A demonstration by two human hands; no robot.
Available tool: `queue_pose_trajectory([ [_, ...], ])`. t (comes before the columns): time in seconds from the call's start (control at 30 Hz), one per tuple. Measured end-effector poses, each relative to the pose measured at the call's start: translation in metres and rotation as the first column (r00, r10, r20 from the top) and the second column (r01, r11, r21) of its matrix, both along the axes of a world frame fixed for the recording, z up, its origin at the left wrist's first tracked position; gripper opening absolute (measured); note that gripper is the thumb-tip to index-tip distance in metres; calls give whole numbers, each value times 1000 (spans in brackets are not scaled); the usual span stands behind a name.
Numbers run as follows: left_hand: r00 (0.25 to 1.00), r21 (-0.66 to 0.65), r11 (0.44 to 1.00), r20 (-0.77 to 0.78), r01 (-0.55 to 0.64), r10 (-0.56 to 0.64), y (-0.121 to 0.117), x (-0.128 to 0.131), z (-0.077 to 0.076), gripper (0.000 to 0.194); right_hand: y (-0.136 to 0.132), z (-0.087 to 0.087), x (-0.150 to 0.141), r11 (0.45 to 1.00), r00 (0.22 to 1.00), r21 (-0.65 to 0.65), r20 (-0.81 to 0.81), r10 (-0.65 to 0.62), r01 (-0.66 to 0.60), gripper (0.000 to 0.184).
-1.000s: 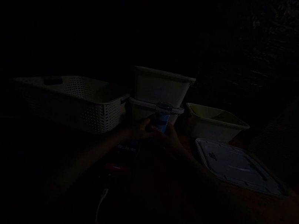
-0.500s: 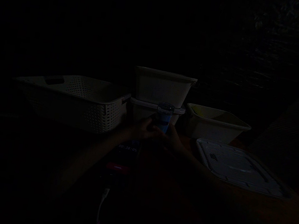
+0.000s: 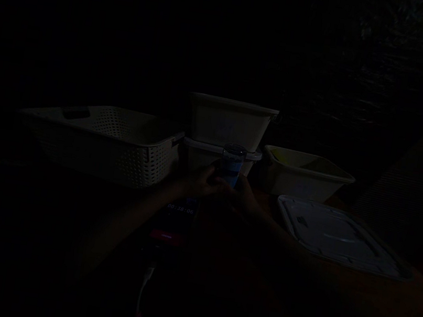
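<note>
From my remote seat I'm watching the head view, and it's coming through very dark. At the centre of my clock a clear-rimmed glass (image 3: 232,166) is standing upright, showing blue lower down; whether that's contents or print, I'm not managing to tell. The left hand (image 3: 200,183) is wrapping it from eight o'clock, the right hand (image 3: 244,196) from about five — fingers of both closing on its lower part. How firmly the fingertips are pressing, I can't tell, nor whether the base is resting on anything. The two-sided, low hold is probably keeping it level, and it's leaving the rim uncovered.

Straight up at twelve, an upper tub (image 3: 229,124) is sitting on a lower tub (image 3: 202,154), likely to save room. A perforated basket (image 3: 139,166) is filling nine o'clock; an open tub (image 3: 303,185) is standing at three, and a flat lid (image 3: 338,237) is lying near four. Between seven and eight a phone (image 3: 172,221) is facing the wearer, presumably so its timer stays readable, with a cable (image 3: 142,288) trailing below.

Against half a second ago, little is changing: the timer is now reading 00:38:06 instead of 00:38:05, while the hands are keeping the same hold — practically motionless.
</note>
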State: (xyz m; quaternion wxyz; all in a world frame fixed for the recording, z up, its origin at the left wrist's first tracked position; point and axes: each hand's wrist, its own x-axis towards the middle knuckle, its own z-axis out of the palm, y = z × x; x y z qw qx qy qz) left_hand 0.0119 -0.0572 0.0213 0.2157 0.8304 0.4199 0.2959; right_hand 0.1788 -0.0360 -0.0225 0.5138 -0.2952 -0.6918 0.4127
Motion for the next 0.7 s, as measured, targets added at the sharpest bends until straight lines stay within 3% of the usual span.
queue_pose_trajectory([
  [0.2,994,31,995,43,97,-98,0,0,1,48,1,0,0,1000,1000,-11,2,-4,4,42],
  [0.7,998,-4,998,1,67,-67,0,0,0,42,2,1,0,999,999,-29,-5,40,-40,47],
])
